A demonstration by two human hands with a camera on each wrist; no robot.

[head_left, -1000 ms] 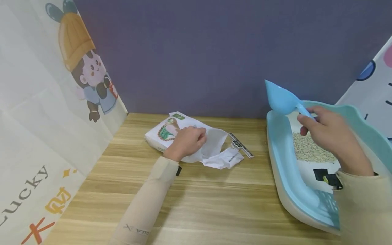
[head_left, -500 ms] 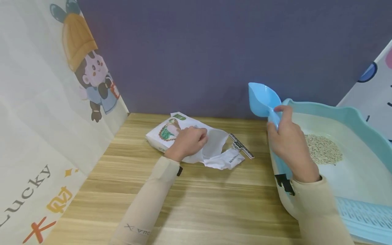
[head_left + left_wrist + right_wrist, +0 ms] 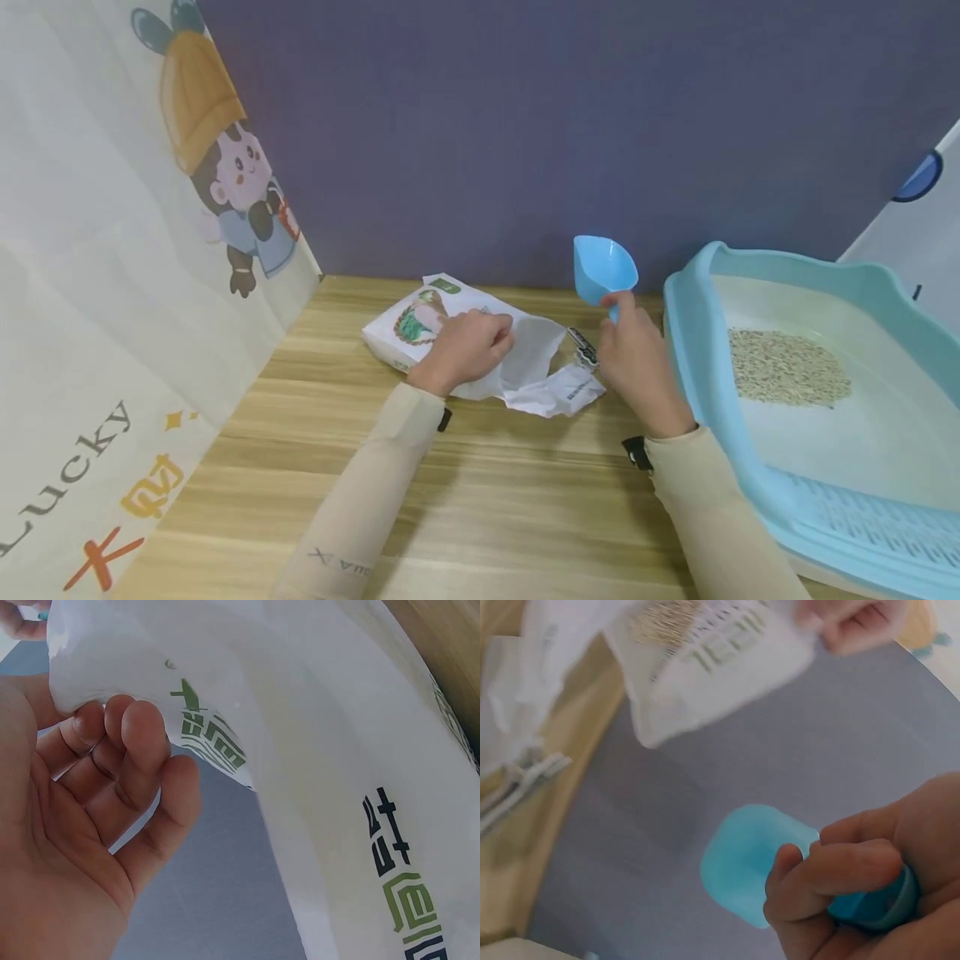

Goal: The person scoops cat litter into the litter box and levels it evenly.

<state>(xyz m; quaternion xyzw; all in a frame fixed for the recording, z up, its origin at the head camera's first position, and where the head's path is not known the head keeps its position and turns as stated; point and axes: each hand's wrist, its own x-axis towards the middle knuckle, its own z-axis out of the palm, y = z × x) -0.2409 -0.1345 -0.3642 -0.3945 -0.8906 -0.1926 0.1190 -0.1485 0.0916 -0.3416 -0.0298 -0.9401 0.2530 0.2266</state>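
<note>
My left hand [image 3: 468, 346] pinches the opened edge of a white printed bag [image 3: 536, 346] that lies on the table. In the left wrist view its curled fingertips [image 3: 142, 724] press against the bag's edge. Pale pellets [image 3: 664, 622] show inside the bag in the right wrist view. My right hand [image 3: 641, 367] grips the handle of a light blue scoop [image 3: 606, 271], raised right of the bag, bowl tilted up. Whether anything lies in the bowl is hard to tell. A black-and-white clip [image 3: 583, 348] lies between the bag and my right hand, partly covered by the hand.
A blue litter tray [image 3: 708, 350] stands at the right, with a patch of pale pellets [image 3: 787, 371] on its white bottom. Behind the wooden table [image 3: 510, 517] rises a dark blue-grey panel [image 3: 450, 142]. A printed white sheet [image 3: 82, 208] bounds the left side.
My right hand has carried the scoop leftward from over the litter tray towards the bag, turning its bowl. The left hand has stayed at the bag.
</note>
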